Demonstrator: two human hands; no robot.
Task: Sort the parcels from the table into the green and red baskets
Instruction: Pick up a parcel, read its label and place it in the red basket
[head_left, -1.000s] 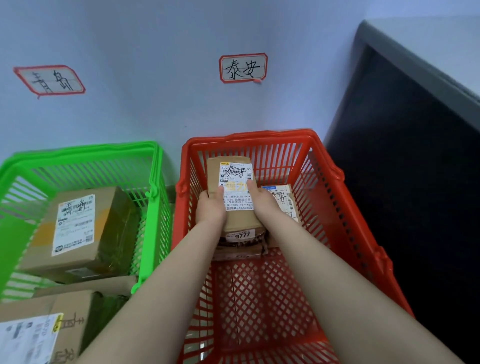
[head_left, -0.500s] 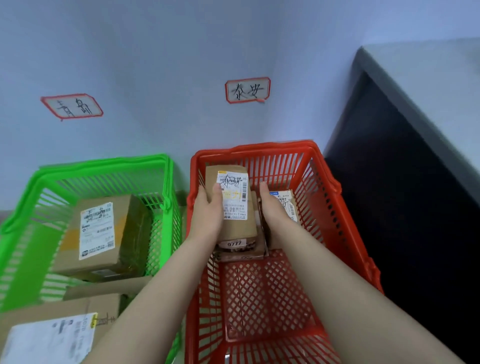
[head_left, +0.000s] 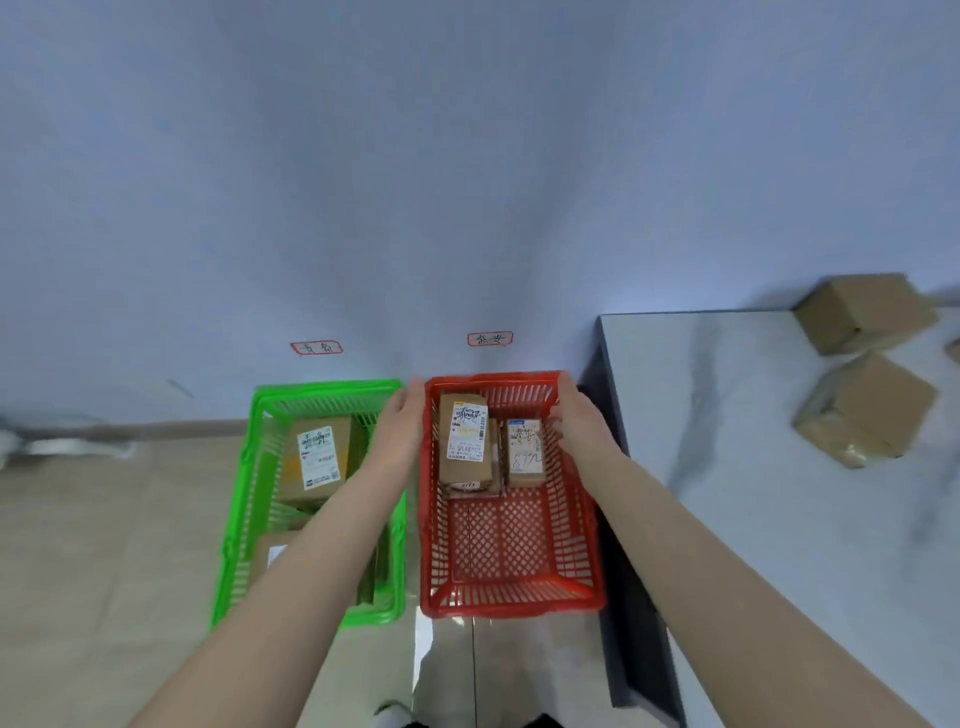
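The red basket (head_left: 511, 597) stands on the floor beside the green basket (head_left: 236, 519). A tall brown parcel (head_left: 464, 441) with a white label lies at the red basket's far end on top of another, next to a smaller labelled parcel (head_left: 525, 452). My left hand (head_left: 402, 426) hovers over the gap between the baskets, fingers apart, holding nothing. My right hand (head_left: 579, 421) is above the red basket's right wall, also empty. The green basket holds a labelled box (head_left: 317, 457) and a second parcel (head_left: 270, 553) partly hidden by my left forearm.
A grey marble-look table (head_left: 753, 467) stands right of the red basket, with two brown parcels (head_left: 867, 410) (head_left: 862, 312) near its far right. Two red-framed labels (head_left: 490, 339) (head_left: 316, 347) hang on the blue wall above the baskets. Beige floor lies to the left.
Both hands let go of the tall parcel, which now rests in the red basket, and drew back and apart. The view pulled up and away, bringing the table into sight.
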